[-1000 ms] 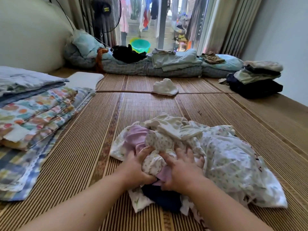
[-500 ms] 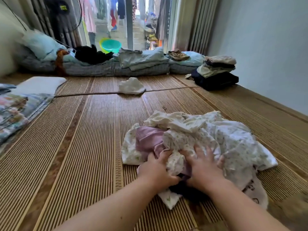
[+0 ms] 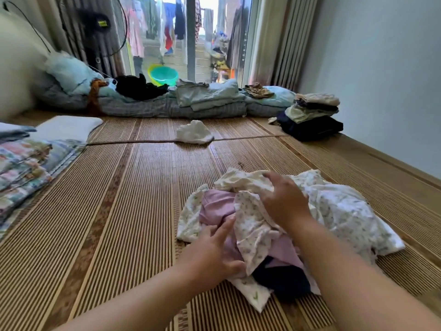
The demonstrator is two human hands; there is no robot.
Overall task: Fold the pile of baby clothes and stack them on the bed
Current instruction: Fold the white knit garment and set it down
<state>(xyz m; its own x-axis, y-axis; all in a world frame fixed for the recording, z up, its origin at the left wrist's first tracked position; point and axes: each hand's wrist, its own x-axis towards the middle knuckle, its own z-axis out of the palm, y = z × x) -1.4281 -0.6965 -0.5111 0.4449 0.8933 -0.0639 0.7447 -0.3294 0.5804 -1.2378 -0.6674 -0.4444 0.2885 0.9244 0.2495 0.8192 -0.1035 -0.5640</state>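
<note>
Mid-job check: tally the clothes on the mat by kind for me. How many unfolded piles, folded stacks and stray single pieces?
Unfolded pile: 1, with the left hand and right hand on it
Folded stack: 1, by the right wall
Stray white garment: 1, lying alone farther up the mat
Total: 3

One pile of baby clothes (image 3: 346, 211) near the front edge of the bed (image 3: 124, 211). Two hands: left hand (image 3: 214, 252), right hand (image 3: 284, 199). One loose white garment (image 3: 194, 134) mid-bed. One folded stack (image 3: 310, 115) at the far right corner. One quilt stack (image 3: 26, 168) along the left edge. One green basin (image 3: 164, 75) beyond the far edge.
</note>
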